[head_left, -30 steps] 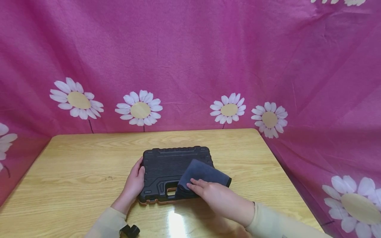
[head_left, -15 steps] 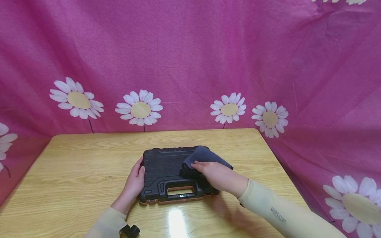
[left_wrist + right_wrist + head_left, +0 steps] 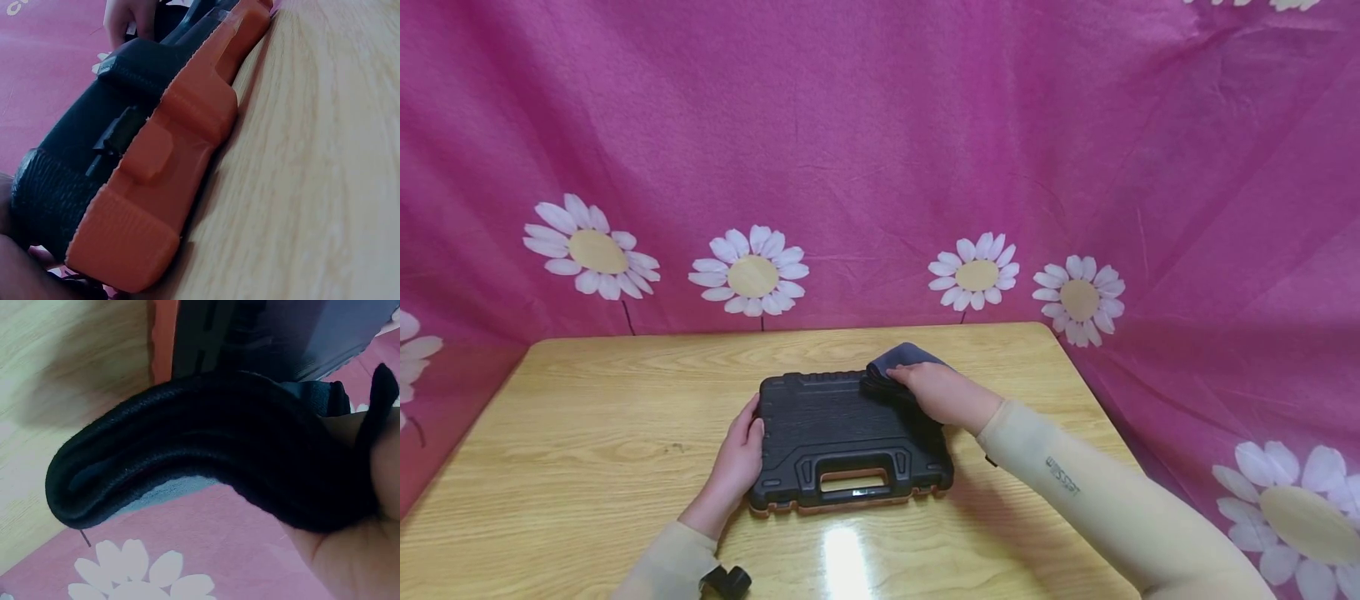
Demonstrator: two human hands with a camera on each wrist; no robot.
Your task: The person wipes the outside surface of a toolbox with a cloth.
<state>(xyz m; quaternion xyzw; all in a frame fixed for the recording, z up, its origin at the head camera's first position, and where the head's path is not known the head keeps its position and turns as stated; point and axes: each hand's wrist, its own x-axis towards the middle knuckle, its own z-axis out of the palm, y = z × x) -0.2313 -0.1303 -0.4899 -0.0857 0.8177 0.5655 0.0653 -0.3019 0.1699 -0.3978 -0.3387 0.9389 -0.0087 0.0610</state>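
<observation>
A black plastic tool case (image 3: 827, 421) with a carry handle lies flat on the wooden table, its handle side toward me. Its orange lower half (image 3: 194, 100) shows in the left wrist view. My left hand (image 3: 737, 460) holds the case by its left side, thumb along the edge. A folded grey-blue cloth (image 3: 907, 355) with dark edging is gripped by my right hand (image 3: 943, 393), over the case's far right corner. In the right wrist view the cloth's layered folds (image 3: 169, 440) bend within that hand's grasp; most of its fingers are hidden.
The wooden table (image 3: 625, 433) reaches back to a pink curtain (image 3: 865, 150) printed with white daisies. A small black device (image 3: 730, 582) sits at the left wrist. My right forearm (image 3: 1075, 483) crosses the table's right part.
My right hand has slid the cloth away from me, from the handle area up to the case's far right corner. The handle is uncovered now. My left hand and the case stayed put.
</observation>
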